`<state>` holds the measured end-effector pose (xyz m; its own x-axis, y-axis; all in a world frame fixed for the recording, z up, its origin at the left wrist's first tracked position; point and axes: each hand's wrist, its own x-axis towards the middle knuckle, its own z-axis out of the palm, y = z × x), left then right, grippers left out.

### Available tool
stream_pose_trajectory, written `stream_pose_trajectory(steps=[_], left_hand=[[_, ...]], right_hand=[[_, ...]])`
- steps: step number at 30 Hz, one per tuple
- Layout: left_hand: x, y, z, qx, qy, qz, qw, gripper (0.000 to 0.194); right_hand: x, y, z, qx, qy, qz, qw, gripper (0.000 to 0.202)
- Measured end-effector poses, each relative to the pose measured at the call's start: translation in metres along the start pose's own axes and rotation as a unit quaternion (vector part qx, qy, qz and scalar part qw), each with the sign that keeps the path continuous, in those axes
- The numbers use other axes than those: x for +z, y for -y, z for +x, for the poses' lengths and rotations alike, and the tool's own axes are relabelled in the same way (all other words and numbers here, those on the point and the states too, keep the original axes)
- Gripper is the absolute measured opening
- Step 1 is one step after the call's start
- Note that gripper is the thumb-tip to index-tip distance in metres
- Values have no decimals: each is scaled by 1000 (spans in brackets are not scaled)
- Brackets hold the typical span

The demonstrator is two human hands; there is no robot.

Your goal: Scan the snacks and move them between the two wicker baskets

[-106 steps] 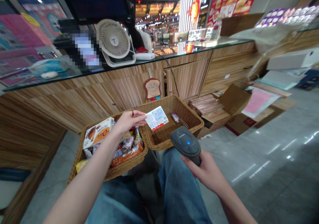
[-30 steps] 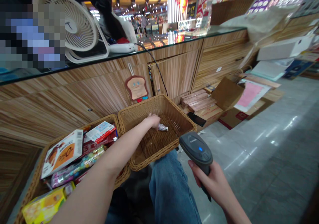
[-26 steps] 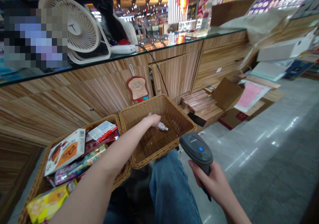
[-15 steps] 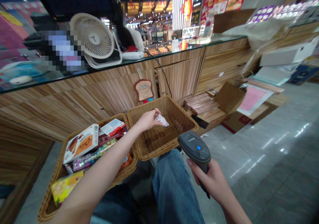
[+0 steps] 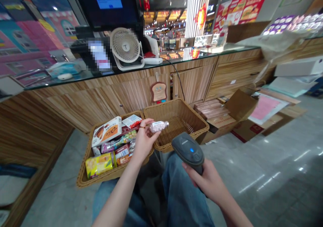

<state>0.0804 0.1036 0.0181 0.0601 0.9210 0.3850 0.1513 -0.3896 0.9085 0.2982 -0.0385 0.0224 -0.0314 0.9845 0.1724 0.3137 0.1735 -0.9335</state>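
From where I stand, the left hand (image 5: 145, 134) has its fingers wrapped around a small bottle (image 5: 158, 126), held nearly on its side, cap to the right, above the near left part of the right basket (image 5: 171, 110); the right hand (image 5: 209, 176) grips a scanner (image 5: 188, 149) by its handle, blue light lit, nose toward the bottle, near but not touching; to handle the pair well, I'd keep the fingers off the printed label, roll the bottle until its marking faces the nose, and steady both with a small gap between.

As for numbers: one bottle in hand; one scanner; two baskets side by side; in the left basket (image 5: 82, 178), one white-and-orange box (image 5: 107, 131), one yellow pack (image 5: 99, 164) and one flat white-and-red pack (image 5: 132, 121), the rest overlapping too much for me to count; one fan (image 5: 125, 47) on the glass-topped surface (image 5: 214, 50); one toast-shaped ornament (image 5: 158, 91) hanging below.
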Motion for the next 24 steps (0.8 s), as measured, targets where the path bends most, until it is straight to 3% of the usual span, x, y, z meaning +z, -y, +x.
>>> stream_pose_trajectory(steps=[8, 10, 13, 17, 21, 24], left_hand=[[-23, -2, -33, 109, -85, 175, 975, 25], [-26, -2, -38, 91, -81, 136, 983, 26], [-24, -1, -43, 6, -67, -22, 998, 36], [-19, -6, -47, -89, -72, -198, 973, 48], [-17, -11, -45, -124, -80, -257, 955, 43], [-17, -9, -42, -113, -86, -244, 959, 36]], right_hand=[[21, 18, -2, -18, 34, 2, 999, 29], [26, 19, -2, -19, 38, 0, 999, 28], [32, 20, -2, -21, 47, 3, 999, 27], [36, 22, -2, -20, 50, 8, 998, 26], [35, 23, -1, -9, 60, 0, 998, 27], [33, 24, -1, -7, 65, -4, 998, 26]])
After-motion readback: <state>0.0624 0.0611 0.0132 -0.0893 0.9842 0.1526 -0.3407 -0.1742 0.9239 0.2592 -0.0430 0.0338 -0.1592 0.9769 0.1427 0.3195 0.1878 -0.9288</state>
